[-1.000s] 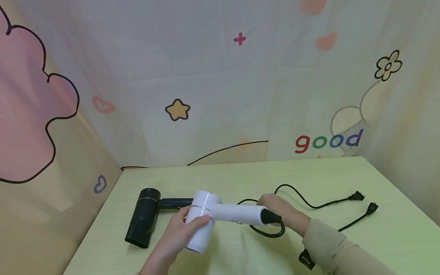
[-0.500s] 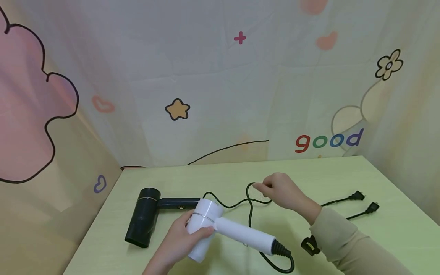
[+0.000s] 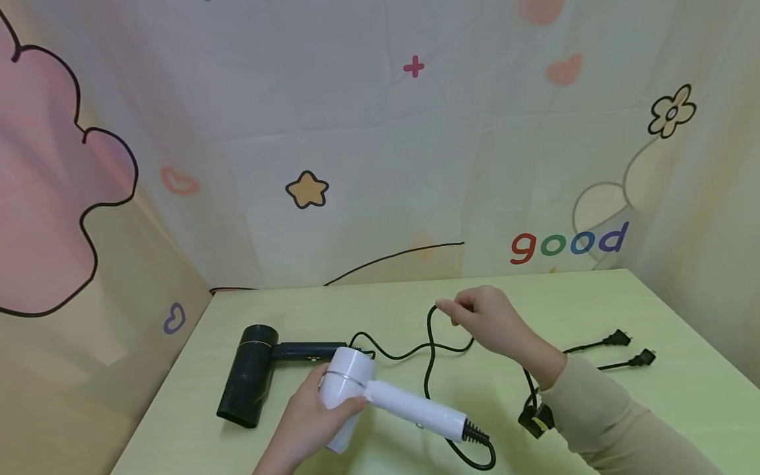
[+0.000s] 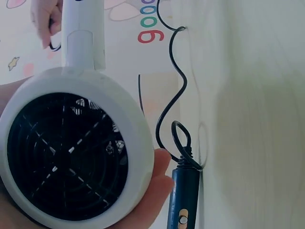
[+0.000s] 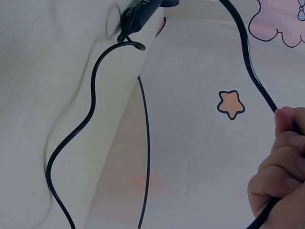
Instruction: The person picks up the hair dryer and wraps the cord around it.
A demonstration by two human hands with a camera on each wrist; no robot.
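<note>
My left hand [image 3: 311, 415] grips the white hair dryer [image 3: 418, 407] round its barrel, and the handle slants down to the right. In the left wrist view the dryer's round dark grille [image 4: 66, 157] faces the camera, with fingers curled at its rim. A black cord [image 3: 432, 363] runs from the handle's end up to my right hand [image 3: 489, 320]. That hand holds the cord in curled fingers above the table, as the right wrist view also shows. A black hair dryer [image 3: 249, 376] lies to the left, its handle end partly behind the white one.
The black dryer's cord [image 5: 93, 95] winds across the pale green table [image 3: 285, 307]. Two plugs [image 3: 617, 338] lie at the right. A dark bundled piece with cord [image 3: 536, 420] lies beside my right sleeve. Printed curtains [image 3: 380, 145] stand behind and at the sides.
My right hand has risen away from the dryer handle, drawing the cord up. The white dryer's handle has tilted downward to the right. The black dryer has stayed put.
</note>
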